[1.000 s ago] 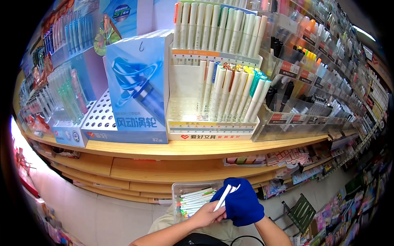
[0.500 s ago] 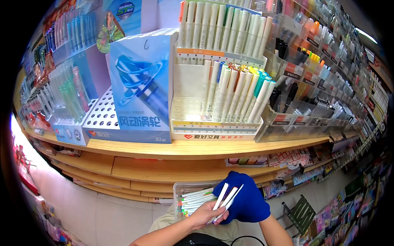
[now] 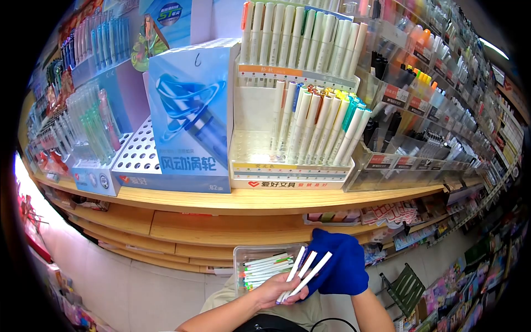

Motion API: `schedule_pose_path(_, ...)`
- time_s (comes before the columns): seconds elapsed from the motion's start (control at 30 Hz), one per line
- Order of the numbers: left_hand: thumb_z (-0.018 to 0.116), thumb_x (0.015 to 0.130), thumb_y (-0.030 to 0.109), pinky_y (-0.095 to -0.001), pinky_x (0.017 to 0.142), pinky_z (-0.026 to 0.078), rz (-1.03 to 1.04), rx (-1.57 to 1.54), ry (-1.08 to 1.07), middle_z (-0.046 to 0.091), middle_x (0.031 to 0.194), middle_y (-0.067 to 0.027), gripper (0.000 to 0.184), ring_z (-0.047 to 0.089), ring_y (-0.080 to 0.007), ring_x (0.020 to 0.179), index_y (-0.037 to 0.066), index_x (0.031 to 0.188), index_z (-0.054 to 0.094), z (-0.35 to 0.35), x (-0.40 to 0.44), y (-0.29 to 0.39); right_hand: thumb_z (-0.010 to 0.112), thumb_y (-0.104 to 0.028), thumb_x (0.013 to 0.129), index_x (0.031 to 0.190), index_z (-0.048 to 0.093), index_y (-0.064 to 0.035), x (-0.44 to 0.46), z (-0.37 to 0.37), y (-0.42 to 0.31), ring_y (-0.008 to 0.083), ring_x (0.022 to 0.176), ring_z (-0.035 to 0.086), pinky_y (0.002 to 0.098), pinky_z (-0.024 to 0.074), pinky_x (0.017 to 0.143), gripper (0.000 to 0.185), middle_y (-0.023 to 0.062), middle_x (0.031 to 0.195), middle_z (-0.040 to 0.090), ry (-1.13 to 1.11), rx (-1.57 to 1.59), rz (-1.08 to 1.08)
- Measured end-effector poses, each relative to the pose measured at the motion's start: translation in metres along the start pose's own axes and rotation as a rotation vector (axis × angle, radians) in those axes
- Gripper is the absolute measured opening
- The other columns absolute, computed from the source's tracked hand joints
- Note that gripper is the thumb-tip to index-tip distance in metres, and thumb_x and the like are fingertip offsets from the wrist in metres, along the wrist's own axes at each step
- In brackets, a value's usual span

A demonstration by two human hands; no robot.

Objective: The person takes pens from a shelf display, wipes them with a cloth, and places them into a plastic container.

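My left hand (image 3: 275, 289) is wrapped round several white pens (image 3: 311, 272), which fan out toward the upper right. A dark blue cloth (image 3: 344, 265) covers my right hand, so its fingers are hidden; only the wrist and forearm show below. The cloth lies right behind and beside the pens. Under and left of my left hand, a clear plastic box (image 3: 237, 255) on my lap holds many white pens with coloured ends (image 3: 264, 266).
On the wooden shelf (image 3: 249, 200) stand a blue display box (image 3: 191, 119), a white rack (image 3: 287, 176) of markers and clear pen racks (image 3: 387, 160). Lower shelves lie beyond the box. A green folding stool (image 3: 406, 289) stands at the right.
The pens in my left hand have spread apart and lean further right. The blue cloth has shifted right, away from the box. The view has turned slightly left.
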State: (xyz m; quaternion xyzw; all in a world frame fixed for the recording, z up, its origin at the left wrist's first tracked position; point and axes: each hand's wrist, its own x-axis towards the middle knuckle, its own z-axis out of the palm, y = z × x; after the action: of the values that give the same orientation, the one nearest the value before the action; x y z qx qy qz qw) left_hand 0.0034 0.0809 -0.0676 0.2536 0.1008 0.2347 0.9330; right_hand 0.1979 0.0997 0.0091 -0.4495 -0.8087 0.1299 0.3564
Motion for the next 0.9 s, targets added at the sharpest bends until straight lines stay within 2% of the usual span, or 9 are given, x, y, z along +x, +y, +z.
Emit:
schedule_pose_path(0.07, 0.047, 0.092, 0.034, -0.0190, 0.048, 0.036, 0.000, 0.011, -0.009, 0.056, 0.085, -0.0077, 0.033, 0.044, -0.0066, 0.057, 0.004, 0.107, 0.048, -0.006, 0.001, -0.005, 0.075, -0.017, 0.059, 0.109, 0.055, -0.0050, 0.008, 0.004, -0.005, 0.0214, 0.081, 0.059, 0.0313, 0.0462, 0.072, 0.055, 0.0082, 0.092, 0.061, -0.096, 0.036, 0.029)
schedule_pose_path(0.17, 0.045, 0.093, 0.035, -0.0197, 0.049, 0.037, 0.004, 0.036, -0.026, 0.056, 0.086, -0.0084, 0.033, 0.044, -0.0074, 0.057, 0.004, 0.104, 0.049, -0.009, 0.004, -0.009, 0.069, -0.013, 0.066, 0.113, 0.052, -0.0030, -0.018, 0.026, 0.005, 0.0271, 0.094, 0.055, 0.0314, 0.0441, 0.079, 0.052, 0.0143, 0.105, 0.056, -0.101, 0.419, 0.294)
schedule_pose_path(0.27, 0.043, 0.094, 0.035, -0.0199, 0.048, 0.036, 0.004, 0.074, -0.027, 0.056, 0.085, -0.0087, 0.033, 0.044, -0.0077, 0.055, 0.004, 0.101, 0.049, -0.007, 0.005, -0.010, 0.065, -0.011, 0.068, 0.110, 0.054, -0.0013, -0.014, 0.021, 0.013, 0.0288, 0.098, 0.055, 0.0326, 0.0442, 0.082, 0.044, 0.0161, 0.107, 0.056, -0.253, 0.468, 0.340)
schedule_pose_path(0.3, 0.041, 0.094, 0.035, -0.0198, 0.047, 0.036, -0.010, 0.090, -0.035, 0.056, 0.085, -0.0088, 0.032, 0.043, -0.0075, 0.054, 0.004, 0.101, 0.047, -0.010, 0.004, -0.011, 0.067, -0.012, 0.066, 0.107, 0.055, -0.0015, -0.022, 0.025, 0.013, 0.0285, 0.095, 0.056, 0.0334, 0.0449, 0.080, 0.044, 0.0153, 0.104, 0.057, -0.170, 0.485, 0.326)
schedule_pose_path(0.37, 0.040, 0.095, 0.034, -0.0195, 0.046, 0.034, -0.013, 0.094, -0.024, 0.056, 0.084, -0.0091, 0.030, 0.041, -0.0071, 0.052, 0.005, 0.104, 0.044, -0.011, 0.002, -0.012, 0.070, -0.016, 0.061, 0.103, 0.057, -0.0026, -0.025, 0.025, 0.012, 0.0281, 0.091, 0.058, 0.0348, 0.0460, 0.078, 0.046, 0.0133, 0.098, 0.059, -0.078, 0.296, 0.176)
schedule_pose_path(0.43, 0.040, 0.096, 0.030, -0.0193, 0.045, 0.033, 0.007, 0.074, 0.010, 0.056, 0.084, -0.0096, 0.027, 0.038, -0.0066, 0.049, 0.006, 0.108, 0.039, -0.001, 0.001, -0.006, 0.073, -0.021, 0.055, 0.099, 0.060, -0.0045, -0.012, 0.011, -0.002, 0.0279, 0.087, 0.059, 0.0359, 0.0467, 0.076, 0.050, 0.0111, 0.094, 0.061, -0.051, -0.117, -0.099)
schedule_pose_path(0.63, 0.040, 0.096, 0.019, -0.0206, 0.044, 0.031, 0.040, 0.168, 0.077, 0.056, 0.085, -0.0130, 0.017, 0.035, -0.0071, 0.049, 0.008, 0.106, 0.032, 0.009, 0.001, -0.003, 0.077, -0.026, 0.041, 0.096, 0.061, -0.0087, -0.004, 0.005, -0.007, 0.0283, 0.083, 0.059, 0.0370, 0.0463, 0.075, 0.060, 0.0085, 0.088, 0.061, -0.063, -0.174, -0.134)
schedule_pose_path(0.8, 0.043, 0.095, 0.021, -0.0222, 0.044, 0.033, 0.093, 0.147, 0.121, 0.056, 0.086, -0.0144, 0.017, 0.038, -0.0098, 0.049, 0.008, 0.099, 0.032, 0.008, 0.001, 0.001, 0.077, -0.024, 0.037, 0.091, 0.062, -0.0097, -0.003, 0.007, 0.003, 0.0296, 0.080, 0.058, 0.0361, 0.0452, 0.070, 0.058, 0.0097, 0.086, 0.061, -0.070, -0.136, 0.107)
schedule_pose_path(0.9, 0.043, 0.095, 0.023, -0.0222, 0.044, 0.033, 0.106, 0.127, 0.107, 0.056, 0.086, -0.0137, 0.018, 0.039, -0.0100, 0.050, 0.008, 0.098, 0.033, 0.006, 0.001, 0.001, 0.076, -0.022, 0.040, 0.085, 0.061, -0.0097, 0.004, -0.001, -0.002, 0.0300, 0.078, 0.056, 0.0364, 0.0440, 0.068, 0.049, 0.0101, 0.081, 0.059, -0.084, -0.116, 0.139)
